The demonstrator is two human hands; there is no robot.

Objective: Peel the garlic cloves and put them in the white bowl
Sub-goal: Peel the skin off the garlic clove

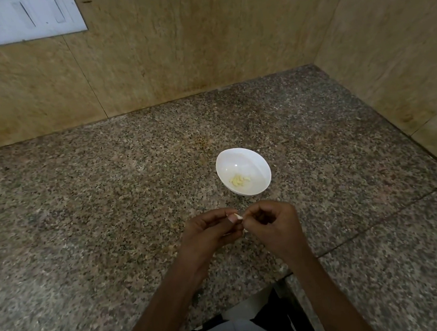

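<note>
One clove (235, 216) between pinching fingers (248, 216)

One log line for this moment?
left hand, right hand: pinching pale garlic clove | round white bowl: peeled garlic inside | phase: peeling

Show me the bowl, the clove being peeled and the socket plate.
bowl (250, 161), head view, bare inner wall.
clove (237, 216), head view, pale exposed tip.
socket plate (8, 25), head view, its middle.
</note>
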